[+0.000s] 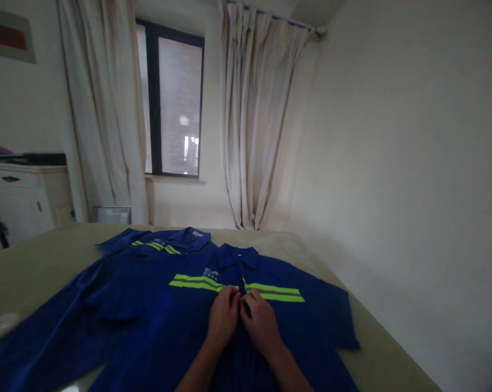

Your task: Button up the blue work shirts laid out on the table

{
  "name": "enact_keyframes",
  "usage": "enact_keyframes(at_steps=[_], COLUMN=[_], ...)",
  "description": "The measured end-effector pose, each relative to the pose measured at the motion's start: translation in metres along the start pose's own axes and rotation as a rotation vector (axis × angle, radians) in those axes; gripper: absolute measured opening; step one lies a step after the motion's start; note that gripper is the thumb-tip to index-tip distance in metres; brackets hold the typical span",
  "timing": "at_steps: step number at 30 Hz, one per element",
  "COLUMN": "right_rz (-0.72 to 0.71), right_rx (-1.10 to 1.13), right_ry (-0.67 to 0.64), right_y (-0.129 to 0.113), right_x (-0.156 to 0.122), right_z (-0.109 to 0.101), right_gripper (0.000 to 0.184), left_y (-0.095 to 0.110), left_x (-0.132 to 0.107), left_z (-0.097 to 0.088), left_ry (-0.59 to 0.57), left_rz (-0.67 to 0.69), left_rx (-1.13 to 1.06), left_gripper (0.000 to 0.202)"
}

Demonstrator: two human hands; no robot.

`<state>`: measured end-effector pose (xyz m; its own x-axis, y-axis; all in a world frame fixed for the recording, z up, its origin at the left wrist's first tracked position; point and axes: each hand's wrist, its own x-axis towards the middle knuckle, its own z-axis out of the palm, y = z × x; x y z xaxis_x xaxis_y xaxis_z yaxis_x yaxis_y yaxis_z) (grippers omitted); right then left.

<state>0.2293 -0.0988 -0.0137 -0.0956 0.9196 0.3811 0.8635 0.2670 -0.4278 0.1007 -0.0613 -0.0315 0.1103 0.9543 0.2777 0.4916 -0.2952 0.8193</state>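
My L hand (224,316) & R hand (262,322) meet mid-chest on the shirt (188,316), fingertips drawn in close, pinching cloth at the front opening; can't tell if there's a button btwn them, fingers hide it. Shirt's face up on the table (387,351), collar (250,257) at 12 o'clock from my hands, sleeves out at 9 and 4, prob so the front lies flat w/in reach of both. 2nd shirt (174,238) is at 10, apparently partly under the first, maybe put there for elbow room. Both look like matte blue woven cloth, creased at the sleeves; stripes (274,292) are flat lime bands w/ a grey centre line. Collar's pointed, spread. Small pale logo (211,274) at 11. Table's smooth, olive. White rounded thing (0,328) w/ dark oval at 9, can't ID.
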Motion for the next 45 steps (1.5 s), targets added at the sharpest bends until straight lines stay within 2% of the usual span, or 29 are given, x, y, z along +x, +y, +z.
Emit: enact_keyframes(at_steps=[4, 11, 17, 20, 22, 26, 32, 37, 45], right_rz=[0.005, 0.099, 0.146, 0.155, 0.229, 0.357, 0.343, 0.344, 0.338], right_rx=[0.023, 0.064, 0.123, 0.126, 0.057, -0.144, -0.216, -0.225, -0.212], right_ry=[0.007, 0.018, 0.106, 0.077, 0.044, -0.021, -0.041, -0.048, -0.096], right_y=[0.002, 0.005, 0.007, 0.005, 0.003, -0.004, -0.001, 0.009, 0.014], right_x=[-0.001, 0.001, 0.001, -0.001, 0.001, 0.023, 0.065, 0.067, 0.07], right_z=[0.002, 0.002, -0.001, -0.002, -0.002, -0.001, 0.009, 0.018, 0.02], right_gripper=[0.021, 0.021, 0.018, 0.022, 0.026, 0.027, 0.023, 0.026, 0.028], left_y=[-0.003, -0.005, 0.001, 0.004, 0.006, 0.009, 0.015, 0.014, 0.004], left_x=[0.001, 0.0, -0.001, -0.002, -0.003, -0.006, -0.004, 0.015, 0.076], left_z=[0.001, 0.001, -0.002, -0.002, -0.001, -0.001, -0.001, 0.0, 0.012], left_ry=[-0.013, -0.074, -0.104, -0.109, -0.105, -0.103, -0.13, -0.137, -0.105], left_rz=[0.039, 0.035, 0.019, -0.018, -0.04, -0.065, -0.096, -0.138, -0.157], left_rx=[-0.019, -0.028, 0.06, 0.118, 0.157, 0.227, 0.302, 0.349, 0.366], left_gripper=[0.019, 0.033, 0.026, 0.024, 0.018, 0.015, 0.015, 0.028, 0.031])
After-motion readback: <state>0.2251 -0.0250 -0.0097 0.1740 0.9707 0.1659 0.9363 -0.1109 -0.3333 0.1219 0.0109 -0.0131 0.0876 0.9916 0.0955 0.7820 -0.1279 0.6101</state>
